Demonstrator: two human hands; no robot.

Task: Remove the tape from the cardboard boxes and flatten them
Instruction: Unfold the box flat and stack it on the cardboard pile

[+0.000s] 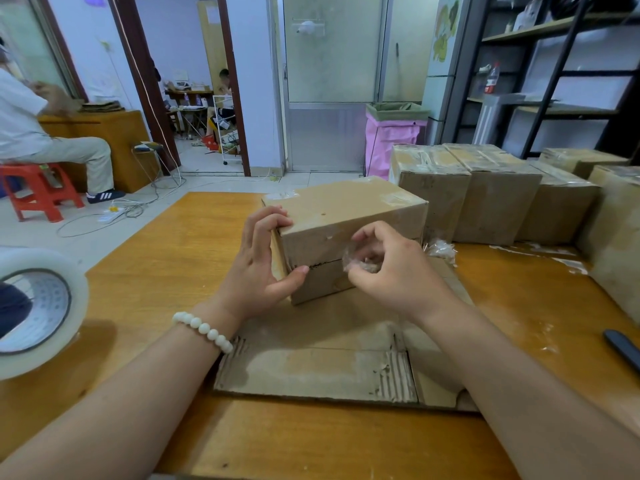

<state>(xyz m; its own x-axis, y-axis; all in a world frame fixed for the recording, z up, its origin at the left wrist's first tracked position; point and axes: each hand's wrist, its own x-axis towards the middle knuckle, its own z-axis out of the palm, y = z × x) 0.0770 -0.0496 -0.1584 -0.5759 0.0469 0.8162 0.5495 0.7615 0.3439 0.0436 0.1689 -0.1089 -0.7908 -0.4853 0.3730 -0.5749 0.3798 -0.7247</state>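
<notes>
We see the box in the middle of the counter, standing on a flat cardboard. Our left hand grips its near left corner, fingers on the side and thumb on the front face. Our right hand pinches a crumpled wad of clear tape against the front face. More taped boxes stand in a row behind on the right. A tape roll is at the left.

The box stands between our left hand and right hand, tape wad in the right one; more boxes behind that hand, tape roll left of both.
</notes>
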